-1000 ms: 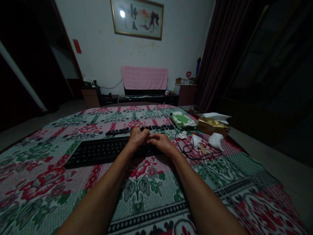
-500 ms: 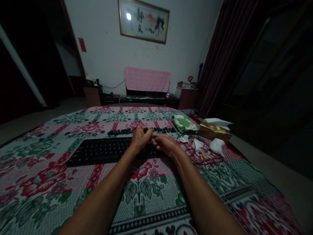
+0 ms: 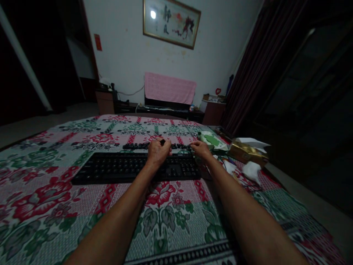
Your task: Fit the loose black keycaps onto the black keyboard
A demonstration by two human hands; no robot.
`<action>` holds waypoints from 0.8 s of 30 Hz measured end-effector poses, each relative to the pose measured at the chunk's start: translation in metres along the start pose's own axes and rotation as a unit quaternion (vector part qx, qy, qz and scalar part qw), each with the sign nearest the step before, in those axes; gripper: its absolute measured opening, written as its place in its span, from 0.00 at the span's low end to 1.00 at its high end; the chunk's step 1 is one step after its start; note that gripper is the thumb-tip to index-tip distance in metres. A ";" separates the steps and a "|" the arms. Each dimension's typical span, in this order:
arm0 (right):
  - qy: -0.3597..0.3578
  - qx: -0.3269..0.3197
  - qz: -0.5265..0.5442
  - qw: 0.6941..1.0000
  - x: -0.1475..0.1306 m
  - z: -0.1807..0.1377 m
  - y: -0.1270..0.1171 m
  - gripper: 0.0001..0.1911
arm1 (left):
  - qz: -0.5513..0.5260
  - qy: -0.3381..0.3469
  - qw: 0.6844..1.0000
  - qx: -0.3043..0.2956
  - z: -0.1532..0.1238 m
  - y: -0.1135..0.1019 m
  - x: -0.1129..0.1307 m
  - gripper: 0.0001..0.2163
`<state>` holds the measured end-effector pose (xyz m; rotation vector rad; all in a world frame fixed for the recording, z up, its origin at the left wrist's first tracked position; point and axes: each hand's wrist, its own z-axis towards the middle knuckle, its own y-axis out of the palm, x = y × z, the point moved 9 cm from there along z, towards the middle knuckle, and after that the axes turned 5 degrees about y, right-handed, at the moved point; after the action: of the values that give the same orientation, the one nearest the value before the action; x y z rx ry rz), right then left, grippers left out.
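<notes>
A black keyboard (image 3: pixel 110 170) lies across the patterned cloth in front of me. Behind it runs a line of small black pieces (image 3: pixel 135 146) that look like loose keycaps. My left hand (image 3: pixel 157 154) is closed above the keyboard's back edge, a small black object (image 3: pixel 162 141) showing at the top of its grip; what it is, I cannot make out. At the right end of the line, my right hand (image 3: pixel 200 150) has its fingertips pinched together by the last pieces. Whatever is between those fingertips is too small to tell.
A green and white wipes packet (image 3: pixel 211 140) and a gold tissue box (image 3: pixel 245 151) stand at the right. Crumpled white tissues (image 3: pixel 251 170) lie before them. The flowered cloth (image 3: pixel 55 198) covers the table. A pink towel (image 3: pixel 170 87) hangs by the far wall.
My right hand has moved away from my left, rightward and slightly back to the end of the black row. My left hand stays closed over the keyboard. The camera view has shifted slightly.
</notes>
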<state>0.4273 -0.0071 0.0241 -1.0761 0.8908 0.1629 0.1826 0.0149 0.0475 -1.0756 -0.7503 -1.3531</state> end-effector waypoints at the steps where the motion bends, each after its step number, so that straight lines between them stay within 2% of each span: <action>1: -0.012 -0.004 -0.021 1.000 0.001 0.003 0.004 0.11 | 0.002 0.000 1.000 -0.001 0.000 0.001 -0.001 0.12; 8: -0.032 -0.044 -0.105 0.993 -0.001 0.007 0.031 0.10 | 0.009 -0.003 1.000 0.004 0.001 0.002 -0.009 0.12; 14: -0.044 -0.052 -0.179 0.982 -0.006 0.006 0.036 0.13 | 0.039 0.023 0.999 -0.008 0.001 0.006 -0.011 0.14; 19: -0.043 -0.052 -0.182 0.981 -0.009 0.007 0.038 0.13 | 0.037 0.021 0.999 -0.009 0.000 0.008 -0.013 0.14; 24: -0.076 -0.035 -0.200 0.976 -0.011 0.007 0.039 0.13 | 0.035 0.019 0.999 -0.012 -0.002 0.009 -0.012 0.13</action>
<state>0.4032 0.0212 0.0058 -1.2694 0.5194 -0.0593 0.1899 0.0169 0.0347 -1.0820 -0.6639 -1.3231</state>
